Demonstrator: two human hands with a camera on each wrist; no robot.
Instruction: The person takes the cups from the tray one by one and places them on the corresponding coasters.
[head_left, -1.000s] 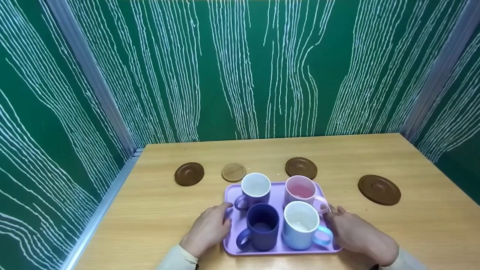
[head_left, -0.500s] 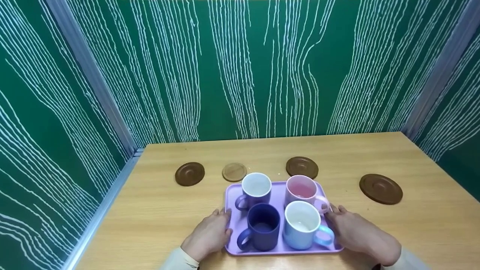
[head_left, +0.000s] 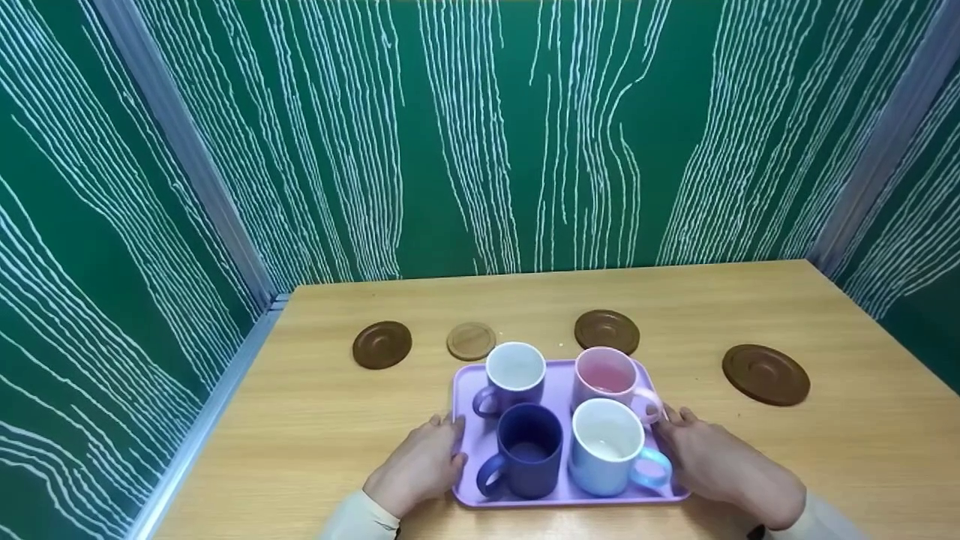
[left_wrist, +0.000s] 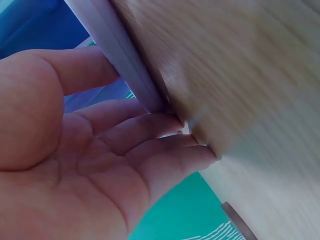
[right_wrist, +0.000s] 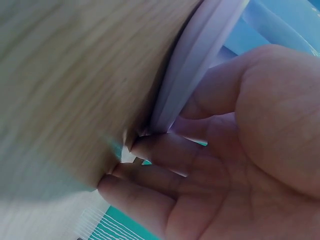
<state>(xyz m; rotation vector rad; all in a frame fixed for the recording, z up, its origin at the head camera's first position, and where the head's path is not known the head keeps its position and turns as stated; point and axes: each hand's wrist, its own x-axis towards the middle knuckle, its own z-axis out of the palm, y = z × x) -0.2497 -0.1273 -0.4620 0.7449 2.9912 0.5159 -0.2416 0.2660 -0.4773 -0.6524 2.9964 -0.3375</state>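
The lilac tray lies on the counter with 4 upright mugs on it: the purple mug far left, the pink mug far right, the navy mug near left, the pale blue mug near right; over the last 1.0 s the left hand has drawn its index finger back along the tray's left edge, closer to its thumb, while the right hand has kept its place at the right edge; tray and mugs sit as they did, so I judge that only the left hold has been adjusted; both hands' fingers are narrow, gripping the tray's rim between thumb and fingers; beyond the tray's far edge lie a light wooden coaster and a dark coaster, the latter partly hidden by the pink mug; 2 more dark coasters lie well apart, 1 beyond the tray's left side, 1 beyond its right; some fingertips are lost behind the rim, and the wrist views blur; I cannot tell whether the right index finger touches the pink mug's handle, nor whether that mug's pink inside is liquid or colour.
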